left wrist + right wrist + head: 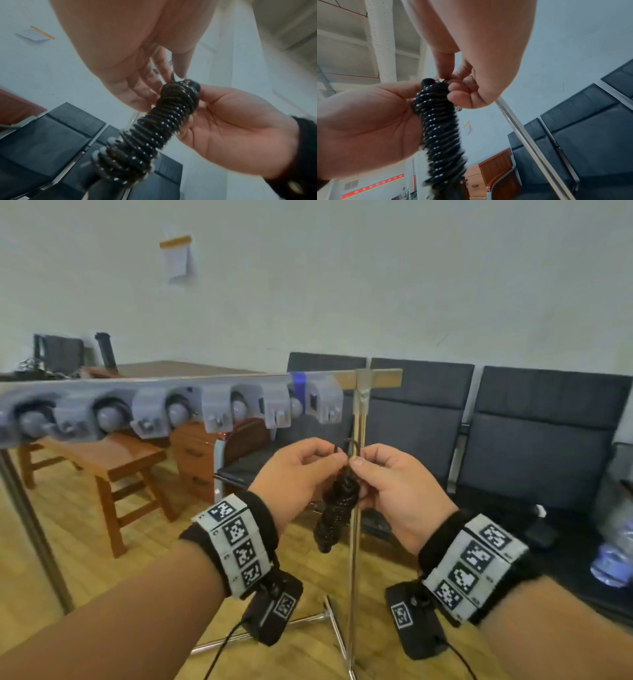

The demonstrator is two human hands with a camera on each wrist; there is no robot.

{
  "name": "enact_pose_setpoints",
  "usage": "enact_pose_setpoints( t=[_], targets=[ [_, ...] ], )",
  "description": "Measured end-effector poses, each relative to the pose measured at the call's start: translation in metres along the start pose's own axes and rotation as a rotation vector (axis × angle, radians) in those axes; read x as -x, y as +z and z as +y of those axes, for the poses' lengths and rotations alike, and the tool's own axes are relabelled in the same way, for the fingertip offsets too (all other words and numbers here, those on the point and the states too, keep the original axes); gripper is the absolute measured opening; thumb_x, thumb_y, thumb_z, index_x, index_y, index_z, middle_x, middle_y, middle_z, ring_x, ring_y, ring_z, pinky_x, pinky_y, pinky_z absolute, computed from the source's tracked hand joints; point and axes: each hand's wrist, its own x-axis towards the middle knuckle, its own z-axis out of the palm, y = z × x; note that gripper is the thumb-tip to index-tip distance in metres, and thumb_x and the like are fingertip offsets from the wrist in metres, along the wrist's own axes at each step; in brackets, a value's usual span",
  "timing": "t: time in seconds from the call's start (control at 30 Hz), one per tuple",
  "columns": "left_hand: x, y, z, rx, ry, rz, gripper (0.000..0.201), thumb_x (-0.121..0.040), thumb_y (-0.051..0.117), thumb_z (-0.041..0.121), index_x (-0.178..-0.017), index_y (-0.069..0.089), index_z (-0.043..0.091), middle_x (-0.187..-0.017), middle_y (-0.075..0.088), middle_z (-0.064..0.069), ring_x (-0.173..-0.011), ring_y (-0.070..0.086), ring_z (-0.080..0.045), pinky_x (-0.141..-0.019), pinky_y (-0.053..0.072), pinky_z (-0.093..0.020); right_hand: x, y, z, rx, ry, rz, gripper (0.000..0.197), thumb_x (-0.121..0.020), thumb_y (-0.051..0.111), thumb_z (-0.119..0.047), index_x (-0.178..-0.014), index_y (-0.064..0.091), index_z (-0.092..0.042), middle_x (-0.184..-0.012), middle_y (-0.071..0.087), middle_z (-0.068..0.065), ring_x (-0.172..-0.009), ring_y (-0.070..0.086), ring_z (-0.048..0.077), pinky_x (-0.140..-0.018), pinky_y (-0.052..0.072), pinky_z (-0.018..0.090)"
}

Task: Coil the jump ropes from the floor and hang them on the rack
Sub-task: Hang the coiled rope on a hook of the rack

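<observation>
Now the person stands in front of the rack (380, 379) and holds a black jump rope (337, 506) with both hands at chest height, close to the thin upright pole (356, 508) of the stand. The rope is already wound into a tight bundle, many turns one over the other, and it hangs down from the fingers. The left hand (301, 477) pinches the top of the bundle between thumb and fingertips. The right hand (390, 484) does the same from the other side, and in the left wrist view its palm also lies against the upper turns, I think to stop them from springing loose.

Both hands meet at the top because a small loop or free end of the rope (342, 447) sticks up there; it seems they are fixing this end or opening it for hanging. Whether it is a loop or only a tail, I cannot tell. The grey clips (219, 409) of the rack are above and to the left, well apart from the bundle, so the hanging is not yet done.
</observation>
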Motion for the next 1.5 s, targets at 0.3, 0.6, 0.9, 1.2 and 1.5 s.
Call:
enact_pose_setpoints(
  t=[0.3, 0.6, 0.9, 1.2, 1.5],
  targets=[
    [-0.015, 0.002, 0.014, 0.329, -0.027, 0.223, 0.022, -0.101, 0.07, 0.019, -0.114, 0.076, 0.003, -0.107, 0.078, -0.024, -0.101, 0.076, -0.041, -0.087, 0.065, -0.05, -0.036, 0.011, -0.023, 0.153, -0.139, 0.085, 0.016, -0.102, 0.059, -0.028, -0.095, 0.069, -0.019, -0.076, 0.071, -0.003, -0.066, 0.067, 0.011, -0.058, 0.056, 0.025],
    [-0.018, 0.018, 0.014, 0.571, -0.105, 0.29, 0.036, -0.101, 0.069, 0.018, -0.121, 0.067, -0.011, -0.093, 0.072, -0.02, -0.082, 0.072, -0.031, -0.083, 0.063, -0.05, -0.043, 0.016, -0.026, 0.183, -0.162, 0.179, 0.021, -0.1, 0.058, -0.034, -0.088, 0.07, -0.021, -0.082, 0.071, 0.005, -0.079, 0.069, 0.026, -0.078, 0.06, 0.05],
    [-0.021, 0.007, -0.003, 0.187, -0.138, 0.316, 0.016, -0.097, 0.074, 0.036, -0.093, 0.08, 0.022, -0.086, 0.078, -0.007, -0.081, 0.078, -0.028, -0.08, 0.065, -0.052, -0.041, 0.021, -0.009, 0.251, -0.068, 0.162, 0.019, -0.102, 0.054, -0.039, -0.097, 0.068, -0.027, -0.092, 0.072, 0.003, -0.088, 0.07, 0.027, -0.084, 0.06, 0.054],
    [0.019, 0.004, -0.001, -0.152, -0.098, 0.375, 0.014, -0.098, 0.07, 0.042, -0.104, 0.071, 0.03, -0.1, 0.077, 0.002, -0.094, 0.075, -0.019, -0.091, 0.062, -0.051, -0.006, 0.016, -0.008, 0.253, 0.03, 0.151, 0.015, -0.103, 0.055, -0.035, -0.106, 0.066, -0.025, -0.09, 0.071, 0.004, -0.061, 0.065, 0.013, -0.056, 0.056, 0.028],
    [0.128, 0.003, -0.03, -0.718, -0.14, -0.145, 0.012, -0.099, 0.067, 0.023, -0.089, 0.071, 0.02, -0.078, 0.075, 0.001, -0.073, 0.073, -0.015, -0.073, 0.06, -0.034, 0.092, 0.006, 0.029, 0.406, 0.232, -0.155, 0.025, -0.103, 0.059, -0.028, -0.104, 0.066, -0.004, -0.082, 0.07, 0.008, -0.064, 0.064, 0.02, -0.054, 0.052, 0.031]
  ],
)
